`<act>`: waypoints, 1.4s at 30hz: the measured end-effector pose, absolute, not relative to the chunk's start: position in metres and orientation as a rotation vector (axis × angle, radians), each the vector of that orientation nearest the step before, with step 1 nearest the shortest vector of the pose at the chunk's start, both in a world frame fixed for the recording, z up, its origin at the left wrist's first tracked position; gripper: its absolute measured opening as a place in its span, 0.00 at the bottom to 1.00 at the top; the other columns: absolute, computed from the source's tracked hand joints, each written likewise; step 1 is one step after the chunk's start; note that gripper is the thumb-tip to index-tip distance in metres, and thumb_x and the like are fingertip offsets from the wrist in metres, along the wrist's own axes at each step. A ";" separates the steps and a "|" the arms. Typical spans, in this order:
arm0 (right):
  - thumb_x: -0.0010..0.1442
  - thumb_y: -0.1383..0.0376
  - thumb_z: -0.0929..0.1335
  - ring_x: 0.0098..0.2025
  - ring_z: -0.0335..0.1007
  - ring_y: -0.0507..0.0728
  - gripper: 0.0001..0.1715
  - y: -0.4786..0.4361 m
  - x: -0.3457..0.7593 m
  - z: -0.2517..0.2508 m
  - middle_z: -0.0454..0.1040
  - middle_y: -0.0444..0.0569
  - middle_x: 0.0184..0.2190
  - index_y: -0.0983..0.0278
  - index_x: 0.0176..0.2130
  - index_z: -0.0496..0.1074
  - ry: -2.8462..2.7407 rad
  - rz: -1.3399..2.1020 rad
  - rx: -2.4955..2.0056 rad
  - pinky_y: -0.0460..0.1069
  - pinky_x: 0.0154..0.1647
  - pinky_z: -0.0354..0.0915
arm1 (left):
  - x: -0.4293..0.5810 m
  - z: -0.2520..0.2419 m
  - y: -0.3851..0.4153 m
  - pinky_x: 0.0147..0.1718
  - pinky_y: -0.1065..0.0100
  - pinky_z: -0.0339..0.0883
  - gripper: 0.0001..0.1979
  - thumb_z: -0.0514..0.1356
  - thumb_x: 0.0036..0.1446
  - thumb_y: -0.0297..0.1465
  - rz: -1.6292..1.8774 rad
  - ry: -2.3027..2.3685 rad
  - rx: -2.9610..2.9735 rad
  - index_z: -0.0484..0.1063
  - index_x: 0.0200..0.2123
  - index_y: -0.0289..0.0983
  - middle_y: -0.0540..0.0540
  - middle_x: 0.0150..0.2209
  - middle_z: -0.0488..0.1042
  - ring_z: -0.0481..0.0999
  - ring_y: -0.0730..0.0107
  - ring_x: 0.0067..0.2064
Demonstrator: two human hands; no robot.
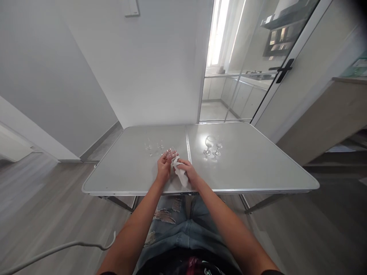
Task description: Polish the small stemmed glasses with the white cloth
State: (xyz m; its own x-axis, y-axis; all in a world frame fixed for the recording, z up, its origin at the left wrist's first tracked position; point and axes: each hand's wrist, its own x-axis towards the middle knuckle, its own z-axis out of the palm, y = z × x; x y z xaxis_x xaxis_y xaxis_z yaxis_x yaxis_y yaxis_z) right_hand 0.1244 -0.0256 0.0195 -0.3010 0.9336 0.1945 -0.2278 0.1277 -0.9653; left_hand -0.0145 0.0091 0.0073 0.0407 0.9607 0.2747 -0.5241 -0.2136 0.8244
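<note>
My left hand (164, 166) is closed around a small clear glass (171, 153), held just above the near middle of the grey folding table (252, 168). My right hand (187, 170) grips a white cloth (180, 172) pressed against the glass. Further back on the left half stand a few small clear glasses (154, 146). On the right half stand two stemmed wine glasses (211, 146), upright and close together.
The table's near edge (200, 190) runs just in front of my knees. A white wall stands behind the table, and a glass sliding door (243, 68) opens onto a kitchen at the back right. A white cable (57, 250) lies on the wooden floor at the left.
</note>
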 end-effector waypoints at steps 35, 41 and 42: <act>0.65 0.58 0.63 0.43 0.65 0.61 0.11 -0.016 0.112 0.003 0.72 0.52 0.36 0.61 0.33 0.66 -1.748 0.561 -1.255 0.54 0.47 0.61 | -0.016 0.001 0.013 0.59 0.55 0.66 0.32 0.69 0.53 0.42 1.562 0.604 1.137 0.67 0.58 0.37 0.33 0.56 0.74 0.76 0.52 0.56; 0.64 0.44 0.60 0.35 0.63 0.56 0.25 0.001 0.124 -0.006 0.70 0.46 0.31 0.62 0.36 0.70 -1.396 1.076 -1.093 0.49 0.38 0.62 | -0.014 0.002 0.013 0.58 0.53 0.66 0.32 0.69 0.53 0.44 1.531 0.577 1.078 0.67 0.58 0.37 0.34 0.55 0.74 0.77 0.53 0.55; 0.62 0.45 0.63 0.36 0.63 0.56 0.23 0.001 0.126 -0.005 0.69 0.45 0.31 0.61 0.38 0.71 -1.349 1.000 -1.119 0.49 0.39 0.62 | -0.014 0.003 0.012 0.58 0.53 0.66 0.32 0.69 0.53 0.43 1.535 0.569 1.075 0.67 0.57 0.37 0.34 0.55 0.74 0.77 0.54 0.54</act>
